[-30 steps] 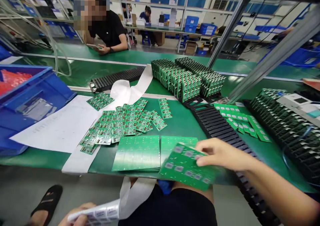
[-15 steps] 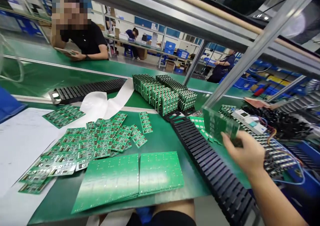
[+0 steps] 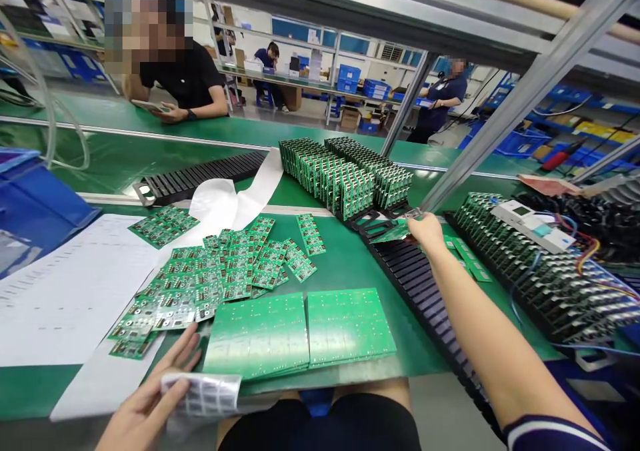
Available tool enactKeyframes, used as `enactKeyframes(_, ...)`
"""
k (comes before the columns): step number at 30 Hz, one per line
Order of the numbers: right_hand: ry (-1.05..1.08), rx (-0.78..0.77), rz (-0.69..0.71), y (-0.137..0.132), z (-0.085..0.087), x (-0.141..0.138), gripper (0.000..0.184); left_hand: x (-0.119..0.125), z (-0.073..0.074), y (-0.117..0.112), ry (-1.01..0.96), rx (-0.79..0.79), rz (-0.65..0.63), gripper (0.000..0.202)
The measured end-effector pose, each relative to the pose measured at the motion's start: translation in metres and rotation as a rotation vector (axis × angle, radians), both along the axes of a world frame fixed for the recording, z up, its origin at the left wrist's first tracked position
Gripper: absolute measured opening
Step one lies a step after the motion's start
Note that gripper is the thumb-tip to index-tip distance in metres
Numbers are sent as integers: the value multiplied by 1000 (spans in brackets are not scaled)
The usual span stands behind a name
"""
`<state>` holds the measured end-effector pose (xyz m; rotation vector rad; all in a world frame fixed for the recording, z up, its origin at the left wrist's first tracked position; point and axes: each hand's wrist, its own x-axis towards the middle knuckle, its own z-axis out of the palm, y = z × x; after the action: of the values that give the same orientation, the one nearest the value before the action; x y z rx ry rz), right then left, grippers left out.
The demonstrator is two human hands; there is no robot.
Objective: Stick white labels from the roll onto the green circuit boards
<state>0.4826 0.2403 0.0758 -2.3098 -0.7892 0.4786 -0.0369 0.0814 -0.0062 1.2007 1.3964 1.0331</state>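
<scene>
My right hand (image 3: 428, 230) reaches far over the black slotted rack (image 3: 420, 284) and pinches a green circuit board panel (image 3: 393, 232), held nearly flat near the rack's far end. My left hand (image 3: 150, 401) is at the table's near edge, fingers closed on a curled sheet of small labels (image 3: 206, 392). Two stacks of large green panels (image 3: 300, 330) lie just beyond it. A loose heap of small populated boards (image 3: 220, 274) covers the middle of the green mat.
Upright boards fill racks at the back centre (image 3: 345, 174) and at the right (image 3: 530, 264). A blue bin (image 3: 35, 208) and white paper sheets (image 3: 70, 288) are at left. A metal frame post (image 3: 515, 98) slants overhead. A person in black (image 3: 175, 78) leans on the conveyor behind.
My right hand has carried the green panel from near my lap up and out to the far end of the black rack, laying it flat. My left hand with the labels has come back into view.
</scene>
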Motion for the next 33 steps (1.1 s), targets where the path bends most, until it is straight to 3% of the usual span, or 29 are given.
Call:
enactKeyframes(3,1,-35,5,4,4,-3,30,9,2,4,-69,-96,-150,42)
enactKeyframes(14,-22,-220,21,44,29,-10,32,40,15,7,-177,-106,-283,31)
enactKeyframes(19,-32,-219,145,57,37,-22,66,26,13,-7,-106,-26,-173,32)
enactKeyframes(22,-78,-195,243,52,47,-30,71,7,12,-26,-15,-30,-74,30)
enactKeyframes(25,-209,-103,327,24,56,-40,73,5,14,-40,42,-41,-82,26)
enactKeyframes(28,-335,19,443,-30,49,-51,69,21,19,-36,16,-16,-101,23)
enactKeyframes(31,-366,-49,735,-95,17,-60,61,39,27,-20,-66,-9,-137,24)
enactKeyframes(33,-292,-60,847,-130,-9,-64,61,48,32,-8,-107,-37,-196,25)
